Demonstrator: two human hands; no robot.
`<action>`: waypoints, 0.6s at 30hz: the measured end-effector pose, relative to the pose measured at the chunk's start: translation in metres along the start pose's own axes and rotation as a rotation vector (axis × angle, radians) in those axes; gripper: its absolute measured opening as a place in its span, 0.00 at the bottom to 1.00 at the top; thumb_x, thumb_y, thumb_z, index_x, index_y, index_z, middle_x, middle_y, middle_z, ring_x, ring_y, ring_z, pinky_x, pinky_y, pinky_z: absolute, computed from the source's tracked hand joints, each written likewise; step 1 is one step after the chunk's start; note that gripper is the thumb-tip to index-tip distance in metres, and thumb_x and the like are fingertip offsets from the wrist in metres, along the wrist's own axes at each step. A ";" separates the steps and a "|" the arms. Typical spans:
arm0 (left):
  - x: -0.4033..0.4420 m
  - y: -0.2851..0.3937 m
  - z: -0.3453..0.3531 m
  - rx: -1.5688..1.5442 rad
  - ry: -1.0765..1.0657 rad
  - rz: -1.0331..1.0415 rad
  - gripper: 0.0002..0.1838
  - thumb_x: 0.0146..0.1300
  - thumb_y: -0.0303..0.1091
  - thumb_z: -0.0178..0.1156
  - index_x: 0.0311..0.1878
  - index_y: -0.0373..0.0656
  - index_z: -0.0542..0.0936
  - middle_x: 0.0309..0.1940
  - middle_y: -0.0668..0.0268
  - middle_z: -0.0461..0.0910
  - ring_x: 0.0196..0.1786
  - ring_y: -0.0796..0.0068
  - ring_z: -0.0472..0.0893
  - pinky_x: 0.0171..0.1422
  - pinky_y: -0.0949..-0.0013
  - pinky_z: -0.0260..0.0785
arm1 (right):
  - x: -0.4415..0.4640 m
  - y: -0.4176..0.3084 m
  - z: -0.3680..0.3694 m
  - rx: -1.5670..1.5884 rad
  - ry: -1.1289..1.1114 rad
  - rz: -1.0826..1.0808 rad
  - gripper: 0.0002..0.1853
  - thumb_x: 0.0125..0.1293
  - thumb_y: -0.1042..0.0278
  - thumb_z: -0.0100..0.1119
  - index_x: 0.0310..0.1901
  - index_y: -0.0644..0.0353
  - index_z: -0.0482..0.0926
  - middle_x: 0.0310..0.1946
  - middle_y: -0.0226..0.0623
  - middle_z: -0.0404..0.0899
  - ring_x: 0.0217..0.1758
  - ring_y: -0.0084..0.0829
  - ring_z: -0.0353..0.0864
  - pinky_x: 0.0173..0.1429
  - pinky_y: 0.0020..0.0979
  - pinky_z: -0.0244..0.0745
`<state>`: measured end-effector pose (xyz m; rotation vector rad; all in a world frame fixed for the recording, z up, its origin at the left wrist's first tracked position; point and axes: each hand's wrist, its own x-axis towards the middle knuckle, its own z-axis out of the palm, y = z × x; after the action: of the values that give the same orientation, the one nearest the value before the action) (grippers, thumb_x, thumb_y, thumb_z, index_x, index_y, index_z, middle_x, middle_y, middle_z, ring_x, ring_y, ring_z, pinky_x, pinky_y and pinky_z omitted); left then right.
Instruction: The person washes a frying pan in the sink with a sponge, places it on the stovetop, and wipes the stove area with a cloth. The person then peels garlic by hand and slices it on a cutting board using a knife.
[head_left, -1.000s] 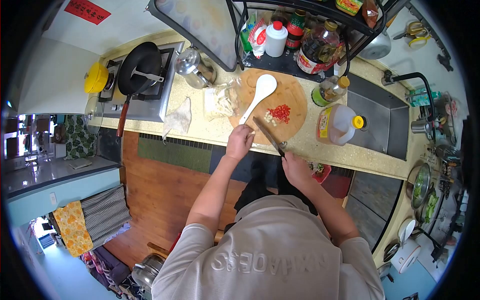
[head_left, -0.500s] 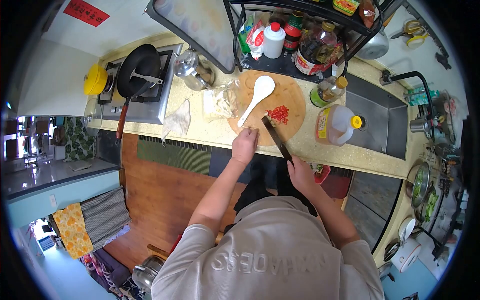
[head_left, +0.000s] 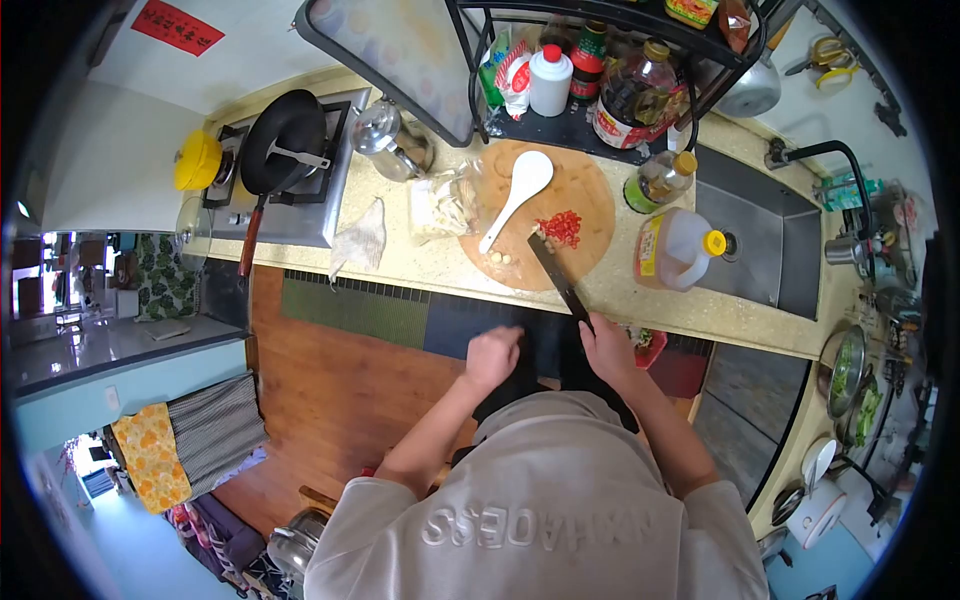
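Observation:
My right hand point(head_left: 607, 350) is closed round the handle of a dark-bladed kitchen knife point(head_left: 560, 280). The blade lies slantwise over the round wooden cutting board point(head_left: 590, 195), its tip beside a heap of chopped red chili point(head_left: 560, 228). Small pale pieces, perhaps garlic, lie by the blade tip, and a few garlic pieces point(head_left: 498, 257) sit near the board's front edge. A white spoon point(head_left: 520, 195) rests on the board. My left hand point(head_left: 494, 358) is in front of the counter, off the board, with fingers curled; whatever is in them, if anything, is hidden.
Left of the board are a clear bag of pale food point(head_left: 443, 207), a cloth point(head_left: 360, 240) and a metal pot point(head_left: 388, 142). A wok point(head_left: 283, 140) stands on the stove. At right are a plastic jug point(head_left: 675, 250), a sauce bottle point(head_left: 660, 183) and the sink point(head_left: 750, 270).
My left hand has drawn back from the board's front edge towards my body, and garlic pieces now show where it was. My right hand still holds the knife in nearly the same place.

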<state>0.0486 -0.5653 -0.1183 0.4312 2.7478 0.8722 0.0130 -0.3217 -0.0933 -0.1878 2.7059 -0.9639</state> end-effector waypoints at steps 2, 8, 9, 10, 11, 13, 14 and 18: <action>0.034 0.006 -0.016 -0.028 0.395 -0.053 0.12 0.61 0.28 0.56 0.48 0.43 0.81 0.33 0.54 0.81 0.36 0.52 0.82 0.39 0.54 0.76 | 0.000 -0.002 0.002 0.015 -0.011 -0.018 0.11 0.70 0.63 0.54 0.42 0.63 0.73 0.36 0.55 0.81 0.40 0.58 0.80 0.43 0.52 0.74; 0.092 -0.010 -0.025 0.304 0.058 -0.233 0.27 0.70 0.49 0.52 0.69 0.49 0.69 0.30 0.59 0.83 0.31 0.57 0.84 0.34 0.55 0.76 | 0.002 -0.007 0.003 0.037 -0.011 -0.030 0.11 0.69 0.63 0.54 0.43 0.62 0.73 0.34 0.55 0.80 0.39 0.58 0.80 0.42 0.52 0.74; 0.092 -0.014 -0.021 0.300 0.055 -0.232 0.27 0.70 0.49 0.52 0.69 0.49 0.69 0.30 0.59 0.83 0.31 0.57 0.84 0.34 0.55 0.76 | 0.000 -0.006 0.003 0.035 -0.012 -0.026 0.11 0.69 0.63 0.54 0.43 0.62 0.73 0.34 0.55 0.80 0.39 0.58 0.80 0.42 0.52 0.74; 0.093 -0.017 -0.017 0.307 0.019 -0.236 0.27 0.71 0.50 0.52 0.69 0.49 0.69 0.29 0.59 0.83 0.31 0.57 0.84 0.34 0.56 0.76 | -0.002 -0.005 0.003 0.041 -0.006 -0.034 0.10 0.69 0.63 0.54 0.43 0.63 0.73 0.34 0.55 0.80 0.39 0.58 0.80 0.42 0.52 0.74; 0.093 -0.017 -0.017 0.315 -0.016 -0.238 0.27 0.71 0.50 0.52 0.68 0.49 0.69 0.28 0.58 0.83 0.30 0.56 0.84 0.34 0.56 0.76 | -0.004 -0.004 0.003 0.047 0.003 -0.041 0.10 0.69 0.63 0.54 0.42 0.63 0.73 0.34 0.55 0.80 0.39 0.58 0.80 0.42 0.52 0.74; 0.089 -0.018 -0.014 0.254 0.036 -0.206 0.24 0.70 0.50 0.54 0.63 0.48 0.75 0.26 0.57 0.82 0.30 0.56 0.84 0.34 0.57 0.75 | -0.007 -0.003 0.003 0.059 0.004 -0.028 0.10 0.69 0.64 0.55 0.42 0.63 0.73 0.33 0.55 0.80 0.39 0.58 0.80 0.41 0.51 0.74; 0.084 -0.018 -0.014 0.195 0.092 -0.180 0.22 0.69 0.50 0.55 0.58 0.46 0.80 0.25 0.57 0.82 0.29 0.56 0.83 0.34 0.58 0.75 | -0.007 -0.003 0.003 0.072 0.002 -0.022 0.10 0.69 0.64 0.55 0.42 0.63 0.73 0.33 0.55 0.80 0.39 0.58 0.80 0.41 0.51 0.74; 0.041 -0.020 -0.020 -0.354 -0.341 -0.025 0.17 0.64 0.48 0.62 0.35 0.43 0.87 0.24 0.56 0.82 0.29 0.55 0.83 0.33 0.60 0.74 | -0.009 0.006 0.006 0.064 0.019 -0.036 0.10 0.68 0.64 0.56 0.41 0.63 0.73 0.32 0.55 0.80 0.38 0.58 0.80 0.40 0.51 0.74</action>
<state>0.0008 -0.5772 -0.1195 0.4290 2.2302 1.1325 0.0229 -0.3184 -0.0998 -0.2159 2.6927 -1.0666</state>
